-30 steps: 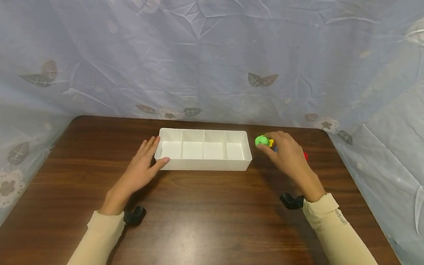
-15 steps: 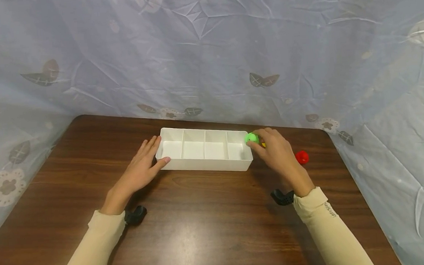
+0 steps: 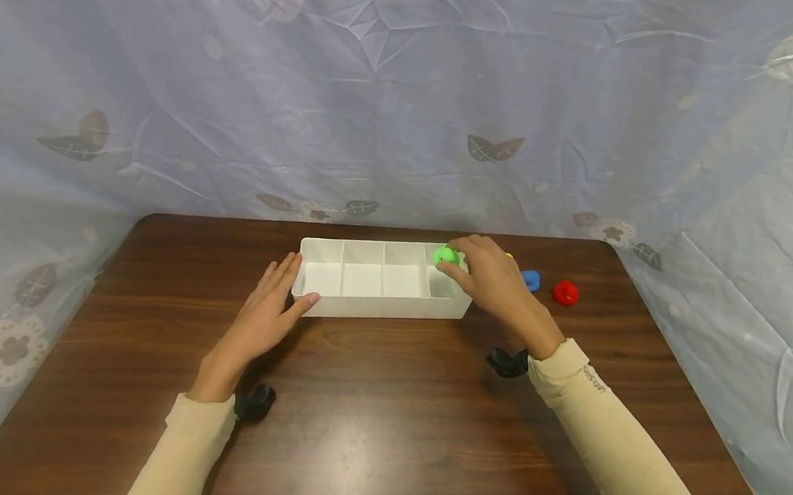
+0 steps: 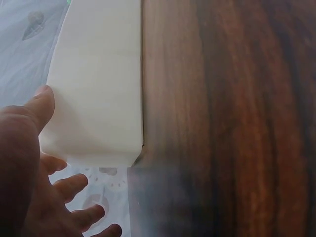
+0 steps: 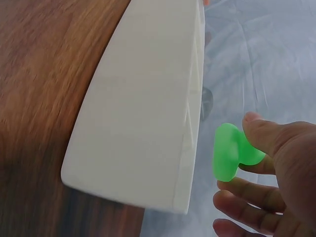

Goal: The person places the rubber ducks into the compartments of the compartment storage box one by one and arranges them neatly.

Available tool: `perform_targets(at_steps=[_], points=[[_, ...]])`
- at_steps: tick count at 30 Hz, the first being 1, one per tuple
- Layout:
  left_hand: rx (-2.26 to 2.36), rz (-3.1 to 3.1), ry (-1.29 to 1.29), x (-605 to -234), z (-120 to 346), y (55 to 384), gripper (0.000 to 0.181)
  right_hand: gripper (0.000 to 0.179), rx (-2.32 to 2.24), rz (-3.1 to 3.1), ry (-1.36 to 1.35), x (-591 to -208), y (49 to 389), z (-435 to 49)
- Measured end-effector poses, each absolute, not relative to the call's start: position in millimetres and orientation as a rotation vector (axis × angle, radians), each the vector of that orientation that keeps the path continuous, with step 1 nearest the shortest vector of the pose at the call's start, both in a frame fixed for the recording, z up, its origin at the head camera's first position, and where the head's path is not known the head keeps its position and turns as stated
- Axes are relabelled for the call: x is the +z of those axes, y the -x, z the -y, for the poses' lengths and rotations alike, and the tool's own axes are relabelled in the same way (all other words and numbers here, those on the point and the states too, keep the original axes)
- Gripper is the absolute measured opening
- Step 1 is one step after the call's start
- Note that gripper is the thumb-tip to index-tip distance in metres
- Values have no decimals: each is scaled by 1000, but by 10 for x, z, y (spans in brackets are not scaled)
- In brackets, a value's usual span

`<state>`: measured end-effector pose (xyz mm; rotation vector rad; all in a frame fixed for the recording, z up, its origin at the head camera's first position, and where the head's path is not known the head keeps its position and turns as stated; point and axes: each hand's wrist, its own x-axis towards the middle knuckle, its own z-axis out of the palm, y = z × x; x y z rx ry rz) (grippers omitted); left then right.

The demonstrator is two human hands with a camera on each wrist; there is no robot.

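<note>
My right hand [image 3: 490, 276] pinches a small bright green rounded toy [image 3: 446, 256] between thumb and fingers. It hangs over the rightmost compartment of a long white divided box [image 3: 380, 306]. In the right wrist view, the green toy [image 5: 228, 150] shows smooth rounded lobes, held beyond the box's rim. My left hand [image 3: 264, 305] lies against the box's left end, its fingers fairly straight and the thumb at the front rim. Seen from the left wrist, the thumb of the left hand [image 4: 29, 143] touches the box [image 4: 98, 89] and the other fingers are spread loosely.
Right of the box lie a red piece [image 3: 566, 292] and a blue piece [image 3: 531, 280]. A bit of a yellow piece [image 3: 509, 255] shows behind the right hand. The brown wooden table [image 3: 351, 402] meets a patterned curtain [image 3: 388, 112] at the back and sides.
My right hand has carried the green toy left, from beside the box to above its right compartment. The blue and red pieces have come into fuller view. My left hand stays put.
</note>
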<state>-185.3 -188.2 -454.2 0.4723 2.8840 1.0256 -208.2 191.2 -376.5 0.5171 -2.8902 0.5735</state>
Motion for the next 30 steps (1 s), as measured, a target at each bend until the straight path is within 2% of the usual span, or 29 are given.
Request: perform_targets(at_steps=[30], points=[[1012,-2875,-497,-4552,1885,1856,86,44,529,2881,-747,-3821,2197,-1191]])
